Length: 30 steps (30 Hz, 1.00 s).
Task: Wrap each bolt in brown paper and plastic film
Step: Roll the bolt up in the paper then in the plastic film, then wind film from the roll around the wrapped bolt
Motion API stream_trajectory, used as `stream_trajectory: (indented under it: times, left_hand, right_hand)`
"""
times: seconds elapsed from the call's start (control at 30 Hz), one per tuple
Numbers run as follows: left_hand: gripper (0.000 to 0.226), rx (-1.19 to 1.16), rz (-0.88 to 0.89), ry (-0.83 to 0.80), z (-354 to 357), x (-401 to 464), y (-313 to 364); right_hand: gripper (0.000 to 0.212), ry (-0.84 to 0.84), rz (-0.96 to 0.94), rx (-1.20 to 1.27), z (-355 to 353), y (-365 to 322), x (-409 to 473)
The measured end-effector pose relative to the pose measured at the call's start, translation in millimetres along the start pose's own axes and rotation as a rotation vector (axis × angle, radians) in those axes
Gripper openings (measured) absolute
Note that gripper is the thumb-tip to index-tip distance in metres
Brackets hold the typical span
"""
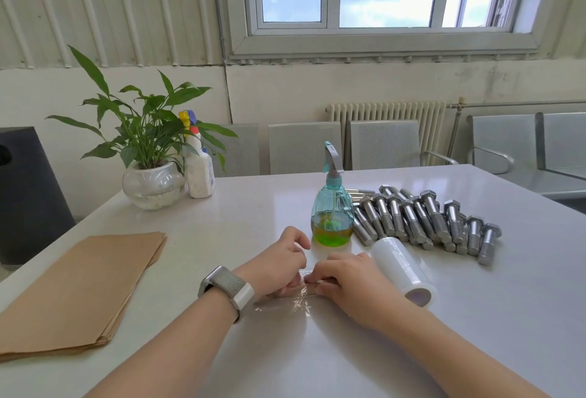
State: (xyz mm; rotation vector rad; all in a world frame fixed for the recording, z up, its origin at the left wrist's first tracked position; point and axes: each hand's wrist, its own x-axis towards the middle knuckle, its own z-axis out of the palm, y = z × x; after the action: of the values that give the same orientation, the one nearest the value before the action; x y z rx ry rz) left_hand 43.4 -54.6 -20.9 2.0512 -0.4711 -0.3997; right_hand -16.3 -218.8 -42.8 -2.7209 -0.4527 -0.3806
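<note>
At the lower centre of the frame both hands meet over a small bundle (302,286) lying on the white tabletop (253,207): the left hand (279,263), with a grey-banded watch (226,288) on its wrist, curls its fingers around the bundle's left end, and the right hand (345,280) pinches its right end with bent fingers. The bundle is mostly hidden by the fingers, so I cannot tell what it holds; only shiny plastic film (298,302) shows around it, a crinkled sheet of which spreads on the tabletop just below the hands. Just right of the right hand lies a roll of plastic film (401,267), on its side with its open core facing the lower right. Above the roll, at centre right, a heap of bare steel bolts (425,220) rests on the tabletop, most with hex heads toward the far edge. Left of the heap and just above the hands stands a teal spray bottle (332,207) with green-yellow liquid in its lower part. At the lower left of the frame a stack of brown paper (82,289) sheets lies flat, well apart from the hands. At the upper left of the tabletop a leafy plant (142,131) sits in a round glass bowl (153,186), with a white bottle (199,172) just beside it on the right.
</note>
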Motion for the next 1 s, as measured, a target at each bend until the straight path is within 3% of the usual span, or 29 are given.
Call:
stream_trajectory:
  times: [0.13,0.23,0.33,0.43,0.7,0.77,0.87,1.0]
  left_hand:
    - [0.021,-0.095,0.133,0.147,-26.5,-20.0,-4.2]
    - [0.01,0.076,0.168,0.258,-61.7,-37.3,-24.1]
    - [0.012,0.238,0.088,0.176,-80.6,-53.1,-48.6]
    - [0.025,0.298,0.118,0.107,-73.5,-57.9,-59.0]
    - [0.021,0.528,0.199,0.244,-45.1,-51.2,-63.7]
    - [0.023,0.395,0.176,0.25,-44.1,-49.8,-59.5]
    - [0.026,-0.028,0.191,0.213,-43.7,-46.0,-42.6]
    - [0.032,-0.218,0.324,0.189,-32.2,-33.8,-17.5]
  right_hand:
    - [0.018,0.003,0.014,0.035,0.7,1.3,-0.1]
    - [0.018,0.003,0.024,0.056,1.2,2.5,0.2]
    - [0.017,0.0,0.025,0.054,0.9,1.4,0.5]
    - [0.016,0.004,0.022,0.046,0.4,0.5,0.2]
    - [0.011,0.002,0.041,0.072,-1.0,-3.4,-2.1]
    - [0.009,0.013,0.056,0.061,-0.3,-4.6,-4.0]
    - [0.006,0.054,0.091,0.029,2.6,-6.7,-8.4]
    - [0.005,0.042,0.148,-0.021,2.6,-9.1,-11.6]
